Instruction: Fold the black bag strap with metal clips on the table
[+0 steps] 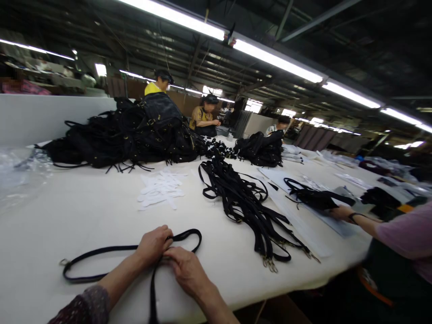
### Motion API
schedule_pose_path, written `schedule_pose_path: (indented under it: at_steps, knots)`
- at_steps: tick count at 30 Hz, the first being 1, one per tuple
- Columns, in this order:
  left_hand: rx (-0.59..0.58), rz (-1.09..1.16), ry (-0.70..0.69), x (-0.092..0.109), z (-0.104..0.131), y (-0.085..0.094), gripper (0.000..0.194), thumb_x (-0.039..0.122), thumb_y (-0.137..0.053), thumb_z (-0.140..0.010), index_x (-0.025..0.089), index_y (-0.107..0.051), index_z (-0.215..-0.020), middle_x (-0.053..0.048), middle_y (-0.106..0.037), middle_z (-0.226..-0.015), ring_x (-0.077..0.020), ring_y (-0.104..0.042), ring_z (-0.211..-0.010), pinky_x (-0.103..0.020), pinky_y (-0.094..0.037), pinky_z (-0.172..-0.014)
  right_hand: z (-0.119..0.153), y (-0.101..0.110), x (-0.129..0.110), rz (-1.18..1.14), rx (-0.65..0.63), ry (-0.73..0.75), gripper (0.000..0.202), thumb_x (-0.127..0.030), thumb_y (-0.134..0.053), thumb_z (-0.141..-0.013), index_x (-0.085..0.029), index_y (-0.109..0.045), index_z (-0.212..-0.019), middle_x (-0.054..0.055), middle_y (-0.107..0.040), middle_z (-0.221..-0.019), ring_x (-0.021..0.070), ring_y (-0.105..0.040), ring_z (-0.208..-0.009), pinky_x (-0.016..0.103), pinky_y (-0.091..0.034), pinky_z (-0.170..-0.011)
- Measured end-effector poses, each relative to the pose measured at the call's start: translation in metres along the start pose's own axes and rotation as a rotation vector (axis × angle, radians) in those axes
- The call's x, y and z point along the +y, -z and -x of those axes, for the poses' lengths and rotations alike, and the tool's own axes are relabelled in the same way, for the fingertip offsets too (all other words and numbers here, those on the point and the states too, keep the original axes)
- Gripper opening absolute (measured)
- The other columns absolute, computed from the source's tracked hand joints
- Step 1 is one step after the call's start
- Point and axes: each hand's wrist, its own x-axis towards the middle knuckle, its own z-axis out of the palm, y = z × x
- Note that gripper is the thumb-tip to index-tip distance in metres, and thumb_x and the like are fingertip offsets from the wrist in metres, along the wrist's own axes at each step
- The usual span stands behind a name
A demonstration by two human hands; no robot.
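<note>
A long black strap lies looped on the white table, with a metal clip at its left end. Both of my hands meet over it near the front of the table. My left hand is closed on the strap, fingers bent down around it. From the right, my right hand pinches the same strap beside the left fingertips. One length hangs toward me past the table's front edge; another curves away beyond my fingers. What lies between the fingertips is hidden.
Black straps with metal clips lie heaped right of centre. White paper strips are scattered behind my hands. Black bags form a large pile at the back left. A co-worker's hand holds a black item at right.
</note>
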Motion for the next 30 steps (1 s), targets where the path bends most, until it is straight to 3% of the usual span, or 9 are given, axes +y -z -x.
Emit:
schedule_pose_path:
  at_steps: [6, 9, 11, 13, 18, 22, 25, 28, 30]
  knots:
    - [0.006, -0.008, -0.003, -0.006, 0.001, 0.002, 0.017, 0.027, -0.046, -0.09, 0.025, -0.063, -0.087, -0.002, -0.065, -0.092, -0.019, -0.062, -0.09, -0.03, -0.045, -0.075, 0.001, 0.027, 0.022, 0.212, 0.108, 0.014, 0.039, -0.009, -0.054, -0.083, -0.03, -0.066, -0.113, 0.001, -0.065, -0.128, 0.0198, -0.06, -0.118, 0.038, -0.048, -0.102]
    - [0.012, 0.011, 0.0, -0.006, 0.0, 0.0, 0.018, 0.028, -0.046, -0.091, 0.025, -0.063, -0.087, -0.002, -0.064, -0.091, -0.0187, -0.061, -0.089, -0.03, -0.046, -0.076, 0.011, 0.028, 0.031, 0.291, 0.026, 0.065, 0.032, -0.02, -0.068, -0.079, -0.032, -0.066, -0.11, 0.001, -0.063, -0.132, 0.0235, -0.056, -0.123, 0.047, -0.043, -0.107]
    - [0.019, 0.02, 0.006, -0.005, 0.001, 0.0, 0.017, 0.027, -0.046, -0.09, 0.024, -0.063, -0.087, -0.002, -0.064, -0.09, -0.0185, -0.061, -0.09, -0.03, -0.047, -0.077, 0.01, 0.023, 0.032, 0.331, -0.028, 0.116, 0.025, -0.025, -0.067, -0.082, -0.032, -0.066, -0.106, 0.0, -0.062, -0.134, 0.0244, -0.053, -0.128, 0.051, -0.038, -0.111]
    - [0.031, 0.022, 0.012, -0.005, 0.002, 0.002, 0.016, 0.025, -0.048, -0.089, 0.025, -0.064, -0.088, -0.002, -0.065, -0.092, -0.0189, -0.061, -0.091, -0.03, -0.048, -0.078, 0.004, 0.018, 0.03, 0.391, -0.05, 0.125, 0.014, -0.025, -0.06, -0.087, -0.03, -0.068, -0.097, 0.0, -0.057, -0.141, 0.0263, -0.047, -0.134, 0.056, -0.033, -0.113]
    - [0.048, 0.035, -0.005, -0.003, 0.006, 0.004, 0.015, 0.026, -0.052, -0.087, 0.026, -0.067, -0.092, -0.004, -0.068, -0.095, -0.0219, -0.061, -0.096, -0.033, -0.05, -0.083, -0.032, 0.019, 0.027, 0.504, -0.101, 0.047, 0.013, -0.02, -0.058, -0.084, -0.026, -0.07, -0.084, 0.002, -0.041, -0.154, 0.0313, -0.03, -0.146, 0.058, -0.025, -0.116]
    - [0.041, 0.107, -0.029, -0.001, 0.007, 0.009, 0.016, 0.026, -0.055, -0.085, 0.026, -0.07, -0.091, -0.005, -0.07, -0.095, -0.0234, -0.063, -0.096, -0.034, -0.052, -0.084, -0.053, 0.02, 0.03, 0.468, -0.196, 0.042, 0.013, -0.025, -0.059, -0.084, -0.029, -0.071, -0.087, 0.0, -0.051, -0.146, 0.0301, -0.031, -0.145, 0.059, -0.022, -0.116]
    - [0.018, 0.218, -0.067, -0.016, 0.013, 0.031, 0.019, 0.03, -0.057, -0.086, 0.029, -0.07, -0.099, -0.001, -0.072, -0.099, -0.02, -0.065, -0.097, -0.03, -0.053, -0.088, -0.055, 0.015, 0.034, 0.392, -0.182, 0.051, 0.014, -0.029, -0.056, -0.087, -0.032, -0.069, -0.089, -0.003, -0.064, -0.129, 0.024, -0.046, -0.135, 0.057, -0.019, -0.116]
    - [0.078, 0.323, -0.012, -0.052, 0.034, 0.075, 0.028, 0.035, -0.048, -0.092, 0.028, -0.064, -0.115, 0.0, -0.07, -0.115, -0.0159, -0.064, -0.106, -0.025, -0.05, -0.096, -0.053, 0.01, 0.034, 0.334, -0.121, 0.058, 0.014, -0.029, -0.055, -0.088, -0.03, -0.068, -0.087, -0.002, -0.068, -0.117, 0.0196, -0.056, -0.12, 0.055, -0.018, -0.115]
    - [0.137, 0.333, 0.062, -0.076, 0.059, 0.103, 0.032, 0.039, -0.043, -0.094, 0.025, -0.062, -0.115, -0.003, -0.068, -0.12, -0.0187, -0.061, -0.112, -0.03, -0.048, -0.1, -0.05, 0.009, 0.031, 0.314, -0.096, 0.064, 0.014, -0.029, -0.055, -0.088, -0.03, -0.068, -0.085, -0.001, -0.07, -0.112, 0.0186, -0.058, -0.114, 0.055, -0.017, -0.115]
